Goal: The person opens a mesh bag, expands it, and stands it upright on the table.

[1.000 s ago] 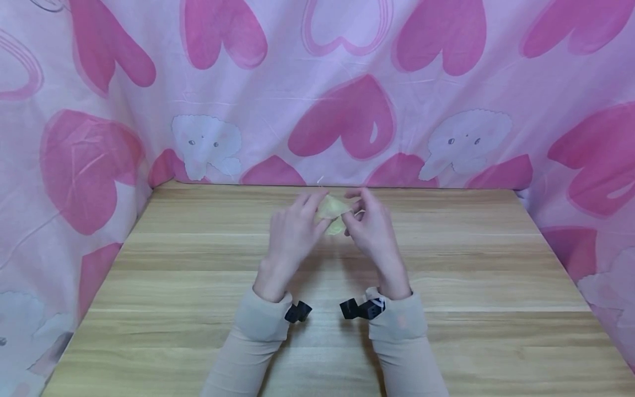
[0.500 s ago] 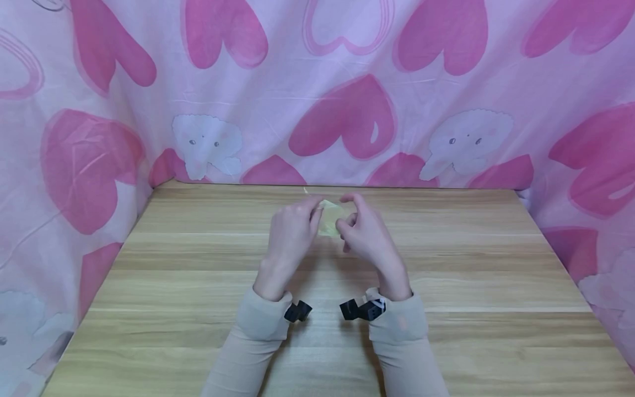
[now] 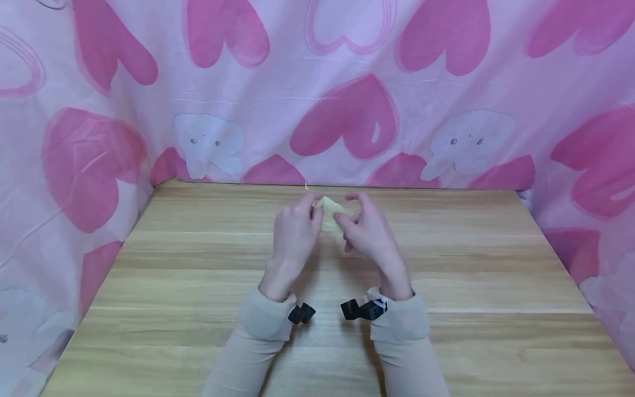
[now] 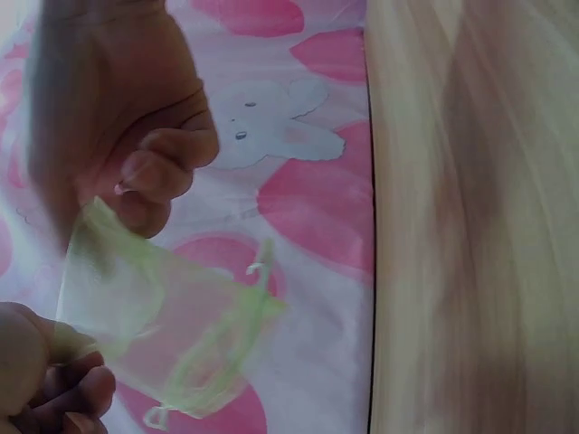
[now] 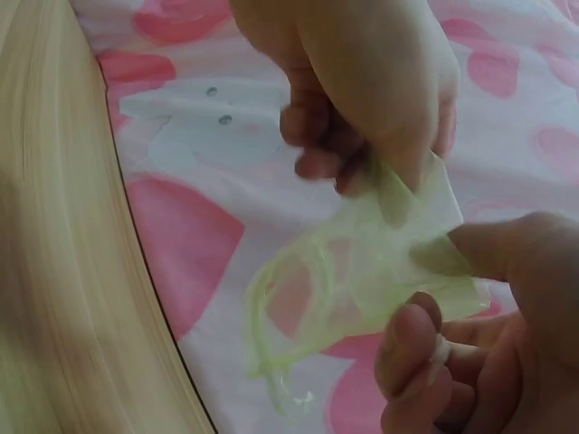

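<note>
A small sheer yellow-green drawstring pouch (image 3: 329,215) hangs between my two hands above the far part of the table. My left hand (image 3: 296,227) pinches one side of it. That hand (image 4: 50,380) shows at the lower left of the left wrist view. My right hand (image 3: 368,229) pinches the other side, its thumb laid on the sheer cloth; this hand (image 5: 488,316) comes in from the right in the right wrist view. The pouch's cord (image 5: 288,398) dangles at one end. Whether anything is inside cannot be told.
A wood-grain table (image 3: 476,264) lies below my hands. Behind and at both sides hangs a pink curtain (image 3: 342,33) with hearts and white rabbits, meeting the table's back edge. Black wrist cameras (image 3: 364,310) sit on both cuffs.
The pouch, earlier spread with a second flap showing beneath, is now one narrower piece between the hands. My right thumb has moved slightly left and up on it; both arms stay nearly in place.
</note>
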### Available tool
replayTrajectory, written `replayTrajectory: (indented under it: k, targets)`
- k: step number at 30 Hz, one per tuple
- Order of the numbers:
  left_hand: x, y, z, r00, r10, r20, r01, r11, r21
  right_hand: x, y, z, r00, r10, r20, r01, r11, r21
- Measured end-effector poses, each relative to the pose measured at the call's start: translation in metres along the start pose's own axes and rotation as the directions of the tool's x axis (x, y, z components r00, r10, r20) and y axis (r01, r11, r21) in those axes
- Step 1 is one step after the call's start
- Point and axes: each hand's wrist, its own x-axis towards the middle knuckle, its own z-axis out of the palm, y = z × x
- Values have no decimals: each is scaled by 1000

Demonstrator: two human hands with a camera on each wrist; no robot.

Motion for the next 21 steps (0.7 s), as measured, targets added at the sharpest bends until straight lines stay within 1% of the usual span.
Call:
replayTrajectory:
  k: [3, 6, 10, 13, 15, 18, 21]
  targets:
    - [-1, 1, 2, 1000, 19, -15, -19, 1000, 1, 1, -3, 5, 998, 44, 34, -45, 999, 19]
    - [-1, 0, 4, 1000, 27, -7, -27, 999, 27, 1, -5, 8, 997, 69, 38, -69, 998, -1]
    - [-1, -1, 3, 999, 42, 24, -45, 993, 114, 1, -6, 7, 999, 54, -1, -54, 996, -73]
    - [-1, -1, 1, 998, 50, 35, -55, 986, 156, 1, -6, 6, 999, 47, -11, -48, 993, -110]
    - [0, -2, 0, 999, 45, 28, -49, 986, 162, 1, -6, 6, 999, 50, -1, -50, 992, -112]
    - [1, -2, -1, 1000, 24, 14, -26, 988, 150, 2, -6, 6, 998, 55, 15, -53, 994, -98]
    - [1, -2, -2, 1000, 4, 14, -5, 991, 135, 2, -5, 6, 999, 47, 22, -45, 995, -84]
